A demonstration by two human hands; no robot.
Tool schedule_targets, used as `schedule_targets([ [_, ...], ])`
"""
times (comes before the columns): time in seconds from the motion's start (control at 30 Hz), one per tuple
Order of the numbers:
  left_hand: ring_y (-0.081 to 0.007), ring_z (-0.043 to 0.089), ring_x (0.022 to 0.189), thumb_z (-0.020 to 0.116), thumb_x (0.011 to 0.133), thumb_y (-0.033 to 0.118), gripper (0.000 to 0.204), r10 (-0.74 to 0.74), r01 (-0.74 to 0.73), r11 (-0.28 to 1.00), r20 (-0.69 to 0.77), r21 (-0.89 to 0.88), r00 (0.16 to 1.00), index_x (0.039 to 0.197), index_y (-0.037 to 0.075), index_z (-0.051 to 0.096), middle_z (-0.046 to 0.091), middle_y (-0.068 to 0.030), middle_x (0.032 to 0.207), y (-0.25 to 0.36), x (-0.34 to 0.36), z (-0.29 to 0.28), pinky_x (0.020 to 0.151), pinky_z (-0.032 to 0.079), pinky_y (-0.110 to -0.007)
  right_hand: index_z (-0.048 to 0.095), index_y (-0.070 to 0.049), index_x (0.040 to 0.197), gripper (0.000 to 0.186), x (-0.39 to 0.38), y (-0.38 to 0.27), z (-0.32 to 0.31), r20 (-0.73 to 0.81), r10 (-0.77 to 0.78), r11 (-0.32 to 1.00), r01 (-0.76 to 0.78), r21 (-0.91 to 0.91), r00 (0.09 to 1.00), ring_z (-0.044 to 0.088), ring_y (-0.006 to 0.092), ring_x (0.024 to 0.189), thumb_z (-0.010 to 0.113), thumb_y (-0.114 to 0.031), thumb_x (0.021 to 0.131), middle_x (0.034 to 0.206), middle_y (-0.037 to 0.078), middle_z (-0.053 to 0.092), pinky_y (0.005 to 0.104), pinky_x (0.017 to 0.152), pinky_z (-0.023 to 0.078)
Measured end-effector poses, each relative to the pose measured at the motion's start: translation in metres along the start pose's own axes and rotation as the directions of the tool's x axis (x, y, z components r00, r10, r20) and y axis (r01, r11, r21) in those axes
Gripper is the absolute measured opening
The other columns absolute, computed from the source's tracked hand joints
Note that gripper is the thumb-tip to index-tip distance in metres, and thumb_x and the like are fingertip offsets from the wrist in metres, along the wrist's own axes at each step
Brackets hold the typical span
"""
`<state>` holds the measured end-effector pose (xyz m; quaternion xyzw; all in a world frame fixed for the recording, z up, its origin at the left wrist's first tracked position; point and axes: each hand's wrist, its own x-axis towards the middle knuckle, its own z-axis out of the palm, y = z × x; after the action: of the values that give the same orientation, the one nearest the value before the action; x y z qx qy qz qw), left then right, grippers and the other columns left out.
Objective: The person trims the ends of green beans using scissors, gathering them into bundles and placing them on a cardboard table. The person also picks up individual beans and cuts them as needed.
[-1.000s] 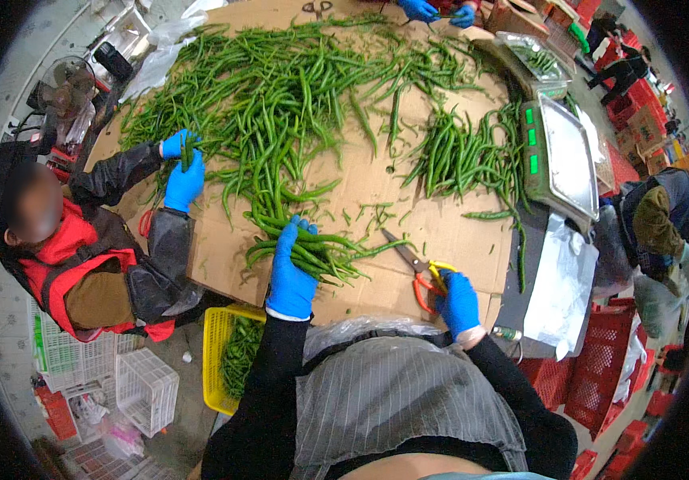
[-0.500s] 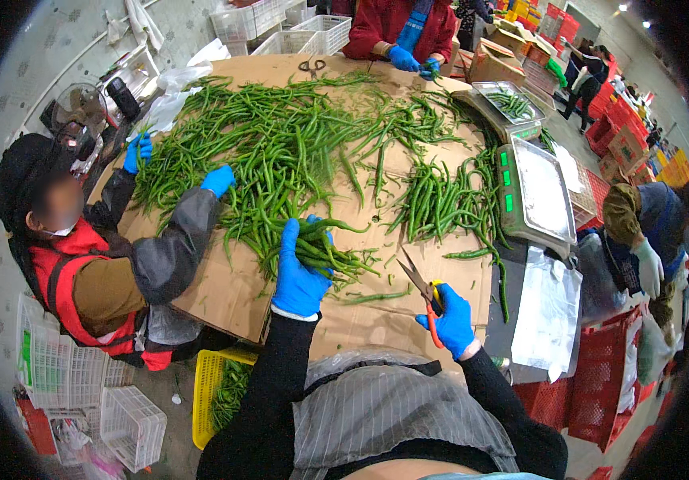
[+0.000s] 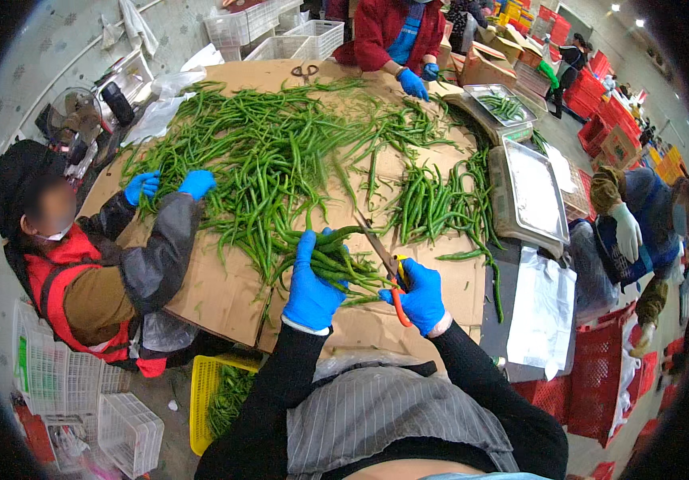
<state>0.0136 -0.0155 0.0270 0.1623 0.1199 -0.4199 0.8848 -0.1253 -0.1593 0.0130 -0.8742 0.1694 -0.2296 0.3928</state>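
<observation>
blue-gloved left hand (image 3: 311,290) has its grip pinching a bunch of green chili peppers (image 3: 343,264) above the cardboard-covered table (image 3: 216,288). just right of it, the right hand (image 3: 422,298) grips orange-handled scissors (image 3: 384,264), blades at the bunch. beyond lies the loose pepper heap (image 3: 272,152); a metal tray (image 3: 535,190) sits farther right.

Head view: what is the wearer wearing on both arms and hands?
Both arms are in black long sleeves. The left hand and right hand each wear a bright blue disposable glove, with a pale cuff edge showing at each wrist. No markings are visible.
</observation>
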Motion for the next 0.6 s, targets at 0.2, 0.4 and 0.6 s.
schedule_targets([
  [0.2, -0.02, 0.056, 0.106, 0.064, 0.088, 0.031, 0.039, 0.354, -0.351, 0.933, -0.033, 0.077, 0.935, 0.117, 0.006, 0.055, 0.059, -0.0066, 0.114, 0.007, 0.01, -0.008, 0.093, 0.047, -0.036, 0.059, 0.001, 0.092, 0.044, -0.018, 0.031, 0.001, 0.013, 0.04, 0.997, -0.04, 0.062, 0.999, 0.061, 0.014, 0.066, 0.086, -0.012, 0.06, 0.074, 0.007, 0.064, 0.0281, 0.061, 0.05],
  [0.4, -0.0206, 0.052, 0.112, 0.063, 0.089, 0.029, 0.039, 0.485, -0.471, 0.858, -0.024, 0.205, 0.874, 0.12, 0.007, 0.054, 0.056, -0.0076, 0.118, -0.004, 0.004, 0.005, 0.096, 0.045, -0.037, 0.061, -0.006, 0.099, 0.063, -0.009, 0.013, -0.014, 0.023, -0.08, 0.985, 0.082, -0.153, 0.997, 0.064, 0.0246, 0.062, 0.084, -0.047, 0.057, 0.079, 0.011, 0.064, 0.0329, 0.055, 0.05],
  [0.6, -0.0215, 0.056, 0.106, 0.066, 0.087, 0.025, 0.048, 0.474, -0.461, 0.865, -0.019, 0.198, 0.88, 0.127, 0.005, 0.05, 0.056, -0.0102, 0.121, -0.007, 0.006, 0.009, 0.091, 0.047, -0.036, 0.057, -0.004, 0.078, 0.049, -0.014, 0.01, -0.02, 0.045, 0.012, 1.0, -0.012, -0.019, 0.999, 0.054, 0.0219, 0.049, 0.087, -0.038, 0.06, 0.062, 0.009, 0.057, 0.0306, 0.051, 0.046],
])
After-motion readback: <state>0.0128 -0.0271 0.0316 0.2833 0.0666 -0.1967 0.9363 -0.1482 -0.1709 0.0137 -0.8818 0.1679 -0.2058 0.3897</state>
